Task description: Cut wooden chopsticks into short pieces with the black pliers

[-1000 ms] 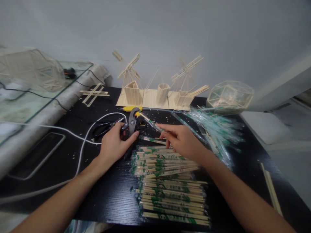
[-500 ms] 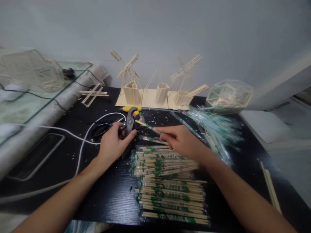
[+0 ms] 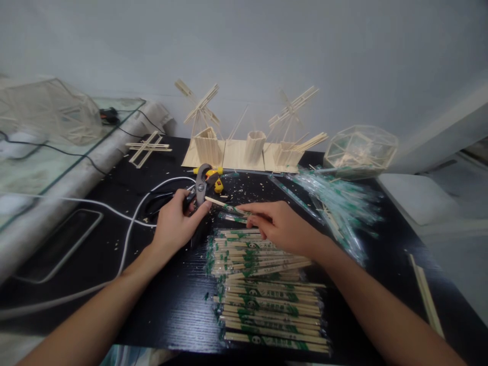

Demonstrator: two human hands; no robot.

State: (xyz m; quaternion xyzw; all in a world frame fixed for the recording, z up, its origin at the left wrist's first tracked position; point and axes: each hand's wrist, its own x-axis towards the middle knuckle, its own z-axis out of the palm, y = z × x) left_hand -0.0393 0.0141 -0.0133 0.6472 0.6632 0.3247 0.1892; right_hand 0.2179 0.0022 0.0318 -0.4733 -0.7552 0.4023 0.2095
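Observation:
My left hand (image 3: 179,218) is closed round a pair of pruning shears (image 3: 201,185), whose curved metal jaws point up and away from me. Between the fingers and thumb of my right hand (image 3: 280,221) is a pack of chopsticks (image 3: 229,206) in a clear wrapper with green print. The bare wooden tips stick out at its left end, close beside the shears and my left thumb. Below my right hand lie several wrapped chopstick packs (image 3: 272,295), stacked in rows. Just past the shears lies a yellow tool (image 3: 218,184).
Stick-built windmill models (image 3: 208,147) stand on wooden boards at the back. Empty wrappers (image 3: 339,203) are heaped at the right, by a polygonal stick frame (image 3: 362,150). A white cable (image 3: 131,223) curves across the left. Loose sticks (image 3: 425,295) lie near the right edge.
My right hand has shifted slightly right and down with the chopstick pack, its tips now lower beside the shears' pivot. The shears have tipped a little to the left, uncovering more of the yellow tool.

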